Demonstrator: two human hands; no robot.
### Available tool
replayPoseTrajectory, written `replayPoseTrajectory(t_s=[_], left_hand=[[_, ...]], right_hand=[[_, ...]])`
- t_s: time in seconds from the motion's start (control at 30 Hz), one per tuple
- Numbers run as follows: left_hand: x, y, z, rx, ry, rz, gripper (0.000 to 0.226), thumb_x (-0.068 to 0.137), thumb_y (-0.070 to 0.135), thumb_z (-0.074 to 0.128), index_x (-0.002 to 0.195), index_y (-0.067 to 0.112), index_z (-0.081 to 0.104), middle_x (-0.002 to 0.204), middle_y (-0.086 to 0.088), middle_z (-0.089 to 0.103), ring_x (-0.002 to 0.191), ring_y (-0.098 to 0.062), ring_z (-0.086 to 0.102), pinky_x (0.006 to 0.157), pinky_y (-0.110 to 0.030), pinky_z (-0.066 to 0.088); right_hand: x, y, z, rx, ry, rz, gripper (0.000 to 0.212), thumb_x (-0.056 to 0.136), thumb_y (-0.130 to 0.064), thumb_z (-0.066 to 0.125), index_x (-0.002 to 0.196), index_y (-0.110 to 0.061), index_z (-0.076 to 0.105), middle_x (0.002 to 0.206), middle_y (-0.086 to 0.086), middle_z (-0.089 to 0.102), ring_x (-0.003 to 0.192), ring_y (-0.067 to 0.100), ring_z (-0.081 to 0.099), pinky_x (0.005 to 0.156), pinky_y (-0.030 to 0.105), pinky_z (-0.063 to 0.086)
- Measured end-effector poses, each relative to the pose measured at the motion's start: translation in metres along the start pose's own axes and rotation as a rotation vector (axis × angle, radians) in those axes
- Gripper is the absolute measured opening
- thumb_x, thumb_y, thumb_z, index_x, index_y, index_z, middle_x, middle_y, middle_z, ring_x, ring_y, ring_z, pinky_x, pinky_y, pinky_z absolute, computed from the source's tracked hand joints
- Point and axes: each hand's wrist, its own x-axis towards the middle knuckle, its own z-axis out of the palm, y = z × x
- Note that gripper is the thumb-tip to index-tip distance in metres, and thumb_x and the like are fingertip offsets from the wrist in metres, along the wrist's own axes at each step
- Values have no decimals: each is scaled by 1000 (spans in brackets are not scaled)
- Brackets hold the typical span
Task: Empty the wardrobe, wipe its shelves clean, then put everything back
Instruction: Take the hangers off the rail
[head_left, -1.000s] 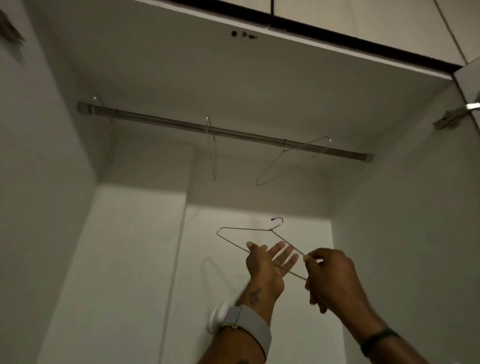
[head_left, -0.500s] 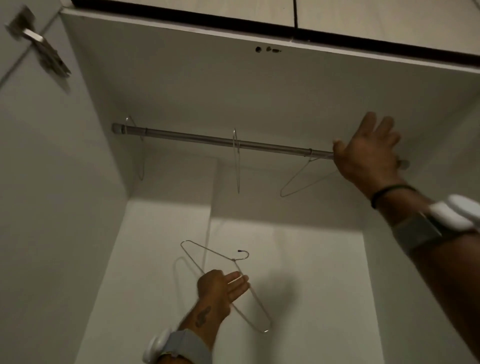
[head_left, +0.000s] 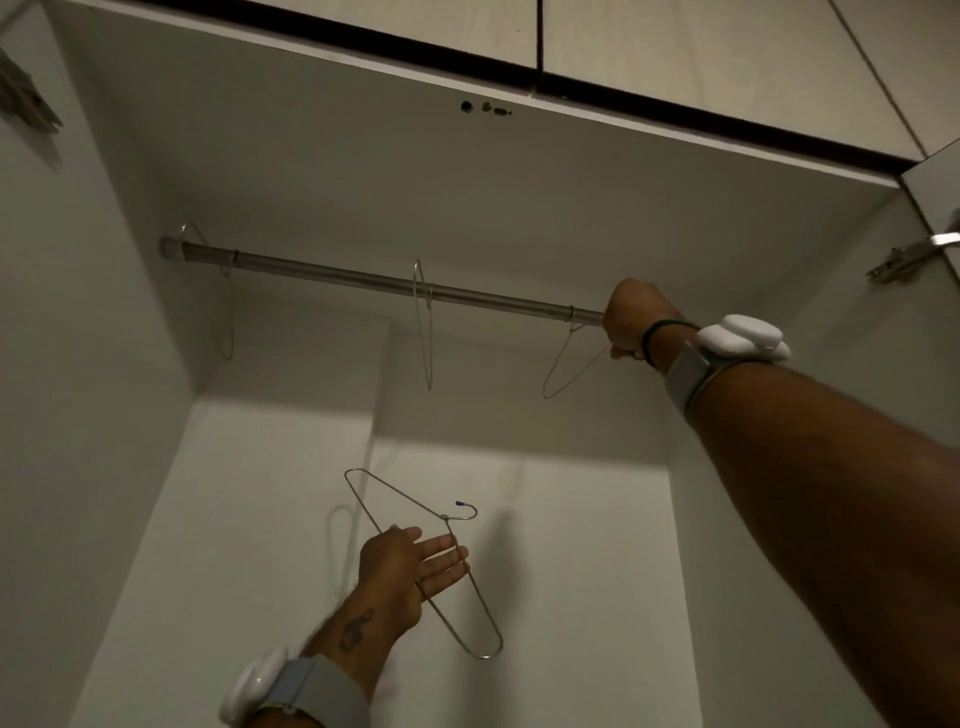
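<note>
A: Head view, the only one we get. Which step? We call it emptying. On the rail (head_left: 363, 278) of the wardrobe (head_left: 519, 519) we see only wire hangers.

B: Agreed. Low in frame is the left hand (head_left: 400, 571), its fingers (head_left: 447, 545) straight and released. A loose hanger (head_left: 445, 517) lies across them, hook up. We cannot tell whether the thumb nips the wire.

A: And the right hand (head_left: 636, 319)?

B: It's up at the rail's right end, fingers clenched. The right-end hanger (head_left: 576, 371) hooks over the rail just beside the fist, and one wire arm runs into it. We judge it grips that hanger. The rail passes behind the same fist, so we are not certain.

A: Next move, our guess: lift that hook up and off the rail, then bring it down to the loose hanger.

B: It needs the lift first, since the hook curls over the rail. Thin wire will likely twist and swing.

A: Left over are the middle hanger (head_left: 427, 332), edge-on, and the left hanger (head_left: 227, 312) near the side wall. Both are well apart from the hands.

B: Around them we see a hinge (head_left: 904, 260) at the right edge, drill holes (head_left: 485, 108) in the top panel, and a white unit (head_left: 740, 338) strapped on each wrist. The top panel sits above the rail, so headroom may be tight.

A: No shelves are in view. We judge wiping is not yet begun.
</note>
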Motion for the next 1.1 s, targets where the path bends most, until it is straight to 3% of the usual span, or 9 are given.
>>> replayPoseTrajectory(t_s=[0.13, 0.27, 0.33, 0.43, 0.53, 0.7, 0.97, 1.03, 1.1], left_hand=[[0, -3, 10, 1, -21, -32, 45, 112, 26, 24, 142, -5, 37, 113, -34, 64, 86, -45, 70, 54, -46, 61], [-5, -9, 15, -22, -21, -50, 46, 112, 31, 25, 138, -3, 40, 112, -34, 65, 88, -45, 70, 62, -48, 61], [-9, -11, 17, -43, -31, -57, 47, 112, 33, 24, 139, -2, 40, 114, -34, 64, 87, -44, 70, 63, -48, 61], [-15, -13, 20, -85, -23, -89, 50, 112, 35, 21, 142, -1, 38, 119, -35, 62, 88, -44, 69, 70, -51, 58], [-24, -13, 26, -124, -34, -101, 52, 111, 36, 20, 146, 2, 36, 121, -33, 61, 89, -43, 69, 74, -53, 57], [-34, -8, 39, -225, -56, -114, 57, 110, 45, 17, 152, 9, 29, 127, -32, 58, 91, -42, 67, 74, -55, 56], [-30, 9, 15, -279, -39, -54, 65, 105, 57, 30, 151, 11, 30, 109, -27, 64, 91, -44, 71, 67, -52, 61], [-25, 16, 3, -255, -32, -26, 61, 106, 53, 34, 150, 11, 33, 114, -26, 64, 92, -43, 71, 68, -51, 62], [-21, 24, -10, -214, -28, -6, 54, 108, 46, 31, 152, 14, 33, 116, -23, 64, 92, -41, 71, 79, -52, 60]], right_hand=[[5, -4, -11, 15, 148, -66, 6, 90, 0, 61, 89, -5, 58, 99, 18, 66, 81, 34, 64, 65, 34, 48], [-11, -1, -14, 27, 122, -32, 21, 89, -1, 65, 72, -6, 55, 71, 11, 61, 60, 27, 59, 47, 27, 42], [-34, 4, -11, 67, 128, 3, 23, 92, -5, 62, 70, -8, 54, 69, 9, 58, 57, 25, 55, 46, 25, 37], [-97, 16, 8, 416, 132, 59, 16, 97, -9, 54, 88, 0, 63, 78, 14, 63, 60, 27, 58, 52, 27, 44], [-180, 21, 40, 763, 75, 182, 27, 104, -15, 44, 93, -1, 65, 68, 15, 62, 44, 17, 48, 39, 22, 35], [-258, 13, 97, 948, -44, 329, 32, 107, -21, 41, 90, -8, 65, 54, 8, 59, 37, 14, 42, 39, 22, 30], [-289, -27, 128, 893, -125, 251, 34, 102, -18, 48, 80, -7, 72, 62, 8, 64, 59, 18, 56, 55, 27, 37], [-291, -38, 136, 776, -179, 202, 37, 98, -17, 51, 70, 2, 65, 59, 12, 59, 55, 17, 51, 53, 31, 35], [-292, -49, 145, 587, -262, 141, 46, 97, -20, 51, 53, -5, 46, 48, 2, 45, 46, 12, 39, 46, 31, 31]])
